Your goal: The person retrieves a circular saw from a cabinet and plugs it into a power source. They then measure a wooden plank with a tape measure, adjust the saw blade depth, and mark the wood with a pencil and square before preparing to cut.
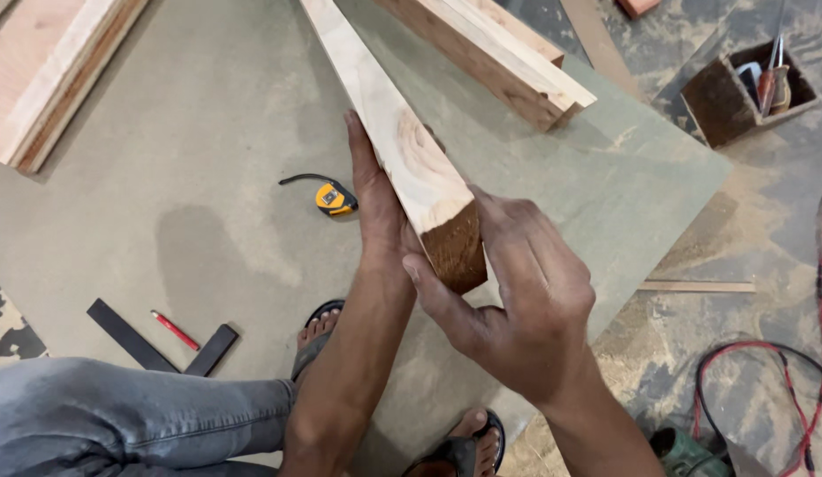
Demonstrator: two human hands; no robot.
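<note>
Nearest the camera, a bent knee in grey trousers [119, 411] and two sandalled feet [315, 334] rest on a large grey board [208, 159] spread over the dusty floor. Just above them both hands hold the near end of a long pale wooden beam [384, 115], which runs away up and to the left, its dark cut end facing the camera. The right hand [526, 300] wraps that end from the right, thumb across the bottom of the cut face, its grip clamped on the beam. The left hand [375, 199] lies flat along the beam's left side, fingers straight and pressed against the wood. Left of the knee lie a black square [128, 337] and a red pencil [174, 330]. Beyond the left hand sits a yellow tape measure [335, 199]. Further off lie more timbers [499, 53], and at far right a small wooden box of tools [746, 88].
</note>
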